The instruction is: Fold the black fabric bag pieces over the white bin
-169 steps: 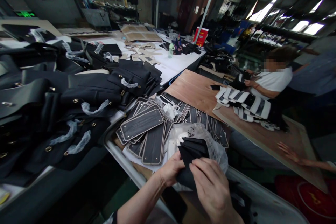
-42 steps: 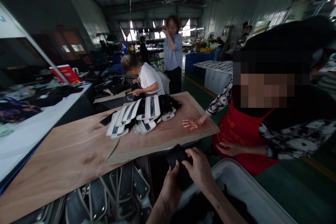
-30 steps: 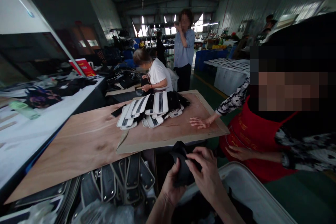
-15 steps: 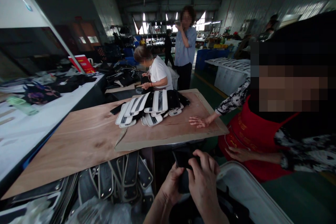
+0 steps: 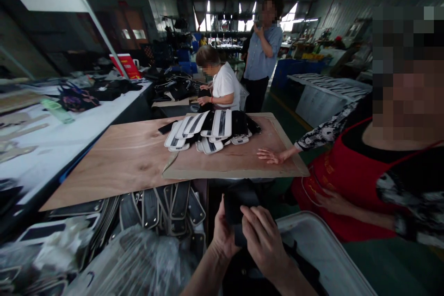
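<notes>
In the head view my left hand grips the left edge of a dark, flat piece of material, its thumb pointing up. My right hand closes on the same piece from the right with bent fingers. The piece is too dark to name more exactly. Both hands hover over a pale plastic bin with black items in it. Beyond them, black-and-white strap-like pieces lie heaped on a wooden board.
Dark panels with pale edging and rivets stand at lower left beside crumpled clear plastic. A co-worker in a red apron rests a hand on the board. Further back are two more people and a white table.
My view has turned left and tilted down slightly. The dark piece stands more upright between my hands, and my left thumb has lifted. The co-worker's hand stays on the board.
</notes>
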### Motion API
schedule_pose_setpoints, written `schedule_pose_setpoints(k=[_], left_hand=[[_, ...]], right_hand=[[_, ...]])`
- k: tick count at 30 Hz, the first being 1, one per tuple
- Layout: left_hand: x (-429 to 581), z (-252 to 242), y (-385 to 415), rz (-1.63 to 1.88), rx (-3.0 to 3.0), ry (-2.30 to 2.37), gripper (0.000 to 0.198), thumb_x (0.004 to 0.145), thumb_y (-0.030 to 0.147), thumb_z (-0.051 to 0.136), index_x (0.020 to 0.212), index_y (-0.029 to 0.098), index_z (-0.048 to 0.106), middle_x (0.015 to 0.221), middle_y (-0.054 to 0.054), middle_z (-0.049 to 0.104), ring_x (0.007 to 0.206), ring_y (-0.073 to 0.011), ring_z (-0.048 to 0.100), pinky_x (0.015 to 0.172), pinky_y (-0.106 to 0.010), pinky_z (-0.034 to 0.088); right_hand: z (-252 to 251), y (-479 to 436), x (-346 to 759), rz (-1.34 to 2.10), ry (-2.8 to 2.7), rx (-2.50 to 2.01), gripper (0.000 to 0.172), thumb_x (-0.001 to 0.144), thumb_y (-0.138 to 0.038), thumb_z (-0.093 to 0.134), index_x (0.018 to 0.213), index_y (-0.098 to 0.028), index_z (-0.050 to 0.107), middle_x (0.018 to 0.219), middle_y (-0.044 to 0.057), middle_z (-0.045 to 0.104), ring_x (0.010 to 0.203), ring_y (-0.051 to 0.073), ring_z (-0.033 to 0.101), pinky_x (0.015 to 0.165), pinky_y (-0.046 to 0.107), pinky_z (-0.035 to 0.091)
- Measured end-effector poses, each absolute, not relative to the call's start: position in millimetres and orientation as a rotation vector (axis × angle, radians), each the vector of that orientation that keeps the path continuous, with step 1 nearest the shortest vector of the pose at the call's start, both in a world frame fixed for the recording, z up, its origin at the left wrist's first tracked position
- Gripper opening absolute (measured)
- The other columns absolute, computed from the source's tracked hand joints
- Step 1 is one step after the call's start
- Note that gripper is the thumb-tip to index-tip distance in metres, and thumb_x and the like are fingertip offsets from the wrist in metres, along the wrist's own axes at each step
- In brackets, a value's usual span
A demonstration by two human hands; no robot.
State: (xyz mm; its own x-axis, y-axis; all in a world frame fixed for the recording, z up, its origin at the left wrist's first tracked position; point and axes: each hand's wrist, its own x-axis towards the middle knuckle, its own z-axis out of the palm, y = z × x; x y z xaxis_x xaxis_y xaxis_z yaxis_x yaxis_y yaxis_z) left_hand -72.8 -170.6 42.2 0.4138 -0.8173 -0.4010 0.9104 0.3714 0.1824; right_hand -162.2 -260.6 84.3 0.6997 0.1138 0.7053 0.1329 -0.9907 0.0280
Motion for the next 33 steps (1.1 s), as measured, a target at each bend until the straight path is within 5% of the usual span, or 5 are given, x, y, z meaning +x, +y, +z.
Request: schedule_pose_setpoints(k=[3, 9, 15, 25, 33], left_hand=[[-68.3, 50.7, -166.3, -1.202, 0.311, 0.289, 0.069, 0.075, 0.072, 0.065, 0.102, 0.009, 0.066, 0.094, -0.016, 0.067, 0.107, -0.0388, 0.059, 0.097, -0.049, 0.047], [-63.0, 59.3, -159.5, -1.157, 0.249, 0.364, 0.044, 0.082, 0.058, 0.065, 0.084, 0.013, 0.066, 0.078, -0.01, 0.066, 0.099, -0.034, 0.062, 0.097, -0.045, 0.048], [-63.2, 72.5, -152.2, -1.154, 0.232, 0.365, 0.055, 0.086, 0.067, 0.055, 0.081, 0.013, 0.065, 0.083, -0.013, 0.067, 0.098, -0.0341, 0.063, 0.094, -0.045, 0.049], [-53.5, 68.0, -133.4, -1.204, 0.216, 0.364, 0.037, 0.083, 0.047, 0.057, 0.085, 0.011, 0.064, 0.083, -0.012, 0.067, 0.096, -0.033, 0.064, 0.095, -0.044, 0.048], [-48.3, 66.1, -120.1, -1.238, 0.383, 0.451, 0.037, 0.089, 0.039, 0.054, 0.092, 0.003, 0.065, 0.088, -0.018, 0.068, 0.094, -0.0331, 0.065, 0.092, -0.043, 0.05]], right_hand=[[88.9, -261.0, -168.8, -1.195, -0.349, -2.884, 0.026, 0.091, -0.001, 0.042, 0.095, -0.006, 0.067, 0.112, 0.016, 0.068, 0.104, 0.028, 0.059, 0.089, 0.047, 0.049], [100.9, -260.8, -171.0, -1.146, -0.491, -2.943, 0.024, 0.092, -0.005, 0.045, 0.092, -0.01, 0.069, 0.113, 0.014, 0.069, 0.105, 0.028, 0.061, 0.088, 0.046, 0.054], [108.2, -254.5, -167.1, -1.119, -0.539, -2.984, 0.022, 0.09, -0.005, 0.047, 0.096, -0.012, 0.067, 0.123, 0.018, 0.065, 0.115, 0.032, 0.058, 0.089, 0.049, 0.056], [103.7, -249.0, -163.3, -1.089, -0.646, -2.857, 0.021, 0.085, 0.0, 0.051, 0.1, -0.007, 0.063, 0.123, 0.027, 0.061, 0.118, 0.035, 0.058, 0.093, 0.052, 0.056], [82.9, -232.7, -147.7, -0.73, 0.094, -2.277, 0.046, 0.085, -0.002, 0.041, 0.118, -0.023, 0.064, 0.111, 0.005, 0.071, 0.102, 0.019, 0.068, 0.091, 0.035, 0.057]])
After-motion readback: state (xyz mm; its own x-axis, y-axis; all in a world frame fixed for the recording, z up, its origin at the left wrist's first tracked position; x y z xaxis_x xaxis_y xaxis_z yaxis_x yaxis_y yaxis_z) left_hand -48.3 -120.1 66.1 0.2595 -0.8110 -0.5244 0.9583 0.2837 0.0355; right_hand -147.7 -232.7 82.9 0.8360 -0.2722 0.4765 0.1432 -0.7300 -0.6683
